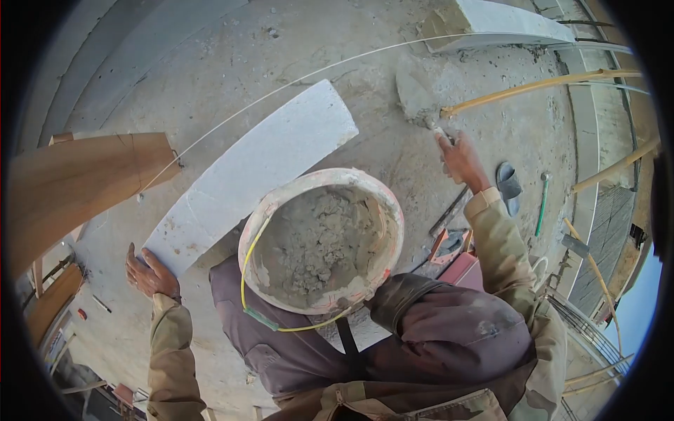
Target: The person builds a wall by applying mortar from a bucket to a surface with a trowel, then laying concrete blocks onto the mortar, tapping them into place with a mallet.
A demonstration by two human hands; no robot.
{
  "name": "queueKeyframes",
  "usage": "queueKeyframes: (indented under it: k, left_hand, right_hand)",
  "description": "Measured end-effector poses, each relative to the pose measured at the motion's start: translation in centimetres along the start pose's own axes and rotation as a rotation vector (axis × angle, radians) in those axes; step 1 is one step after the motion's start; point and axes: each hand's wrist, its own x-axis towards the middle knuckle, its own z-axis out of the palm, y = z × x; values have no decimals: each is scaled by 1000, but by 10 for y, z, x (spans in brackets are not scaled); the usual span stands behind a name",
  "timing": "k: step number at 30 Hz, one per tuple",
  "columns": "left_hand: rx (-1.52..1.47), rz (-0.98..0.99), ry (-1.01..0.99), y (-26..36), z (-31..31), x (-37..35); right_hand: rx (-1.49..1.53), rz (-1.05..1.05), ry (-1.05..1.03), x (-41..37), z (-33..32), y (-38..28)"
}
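My right hand (463, 160) is closed around the handle of a trowel (415, 95), held out to the upper right over the concrete floor. Grey mortar coats its blade. My left hand (152, 274), fingers spread, rests against the lower left end of a long white block (256, 172). The block lies diagonally in front of me. Between my knees stands a round bucket (393, 200) with a splattered rim, partly filled with lumpy grey mortar (319, 242). Its yellow handle (246, 281) hangs down on the near side.
A taut white string (309, 79) runs beyond the block towards another white block (498, 28). A wooden board (91, 186) juts in from the left. To the right are a bamboo pole (533, 91), a dark slipper (508, 186) and a green-handled tool (542, 207).
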Motion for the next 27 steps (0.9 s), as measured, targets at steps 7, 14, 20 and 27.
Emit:
queueKeyframes:
  k: [7, 14, 20, 27]
  left_hand:
    - [32, -51, 2, -1, 2, -2]
    - [-23, -96, -31, -1, 2, -3]
    - [-45, -96, -29, 2, -1, -6]
    - [-44, -86, -11, 0, 2, -7]
  right_hand:
    - [-466, -822, -17, -171, -95, -62]
    - [-1102, -913, -269, -230, 37, -86]
    - [-1094, -1014, -155, -247, 67, -69]
    - [-1029, -915, -295, -284, 67, -66]
